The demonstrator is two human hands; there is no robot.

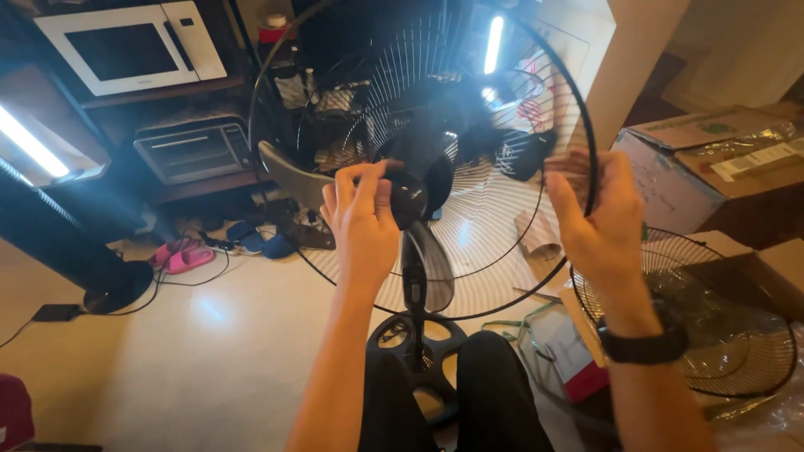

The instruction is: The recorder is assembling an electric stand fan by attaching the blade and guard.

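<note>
- Head view: a seated person works on a black pedestal fan [416, 251] standing upright on the pale tiled floor [209, 335] between the knees, its pole running vertically down to a round base [416, 339].
- The left hand [362, 219] is pinched, fingers and thumb gathered, on the round black hub cap [408, 198] at the centre of the blades; the grey fan blade [293, 177] juts out to its left.
- The right hand [596, 219] is curled around the right rim of the rear wire guard [502, 234], fingers hooked over the black outer ring.
- The guard's round face is turned towards the wearer, so the fan's axis points up at the camera; the stand's long axis is vertical.
- Judged from its thin wires, the guard looks light and springy and likely to flex; the stiffer outer ring seems the sound place to hold. The smooth plastic cap looks small and could be slippery, suiting a fingertip grip.
- A second wire guard [720, 335] lies on the right among cardboard boxes [670, 167], well apart from the fan.
- Behind stand a white microwave [134, 46] and a toaster oven [194, 151] on shelves; pink slippers [180, 255] lie on the floor.
</note>
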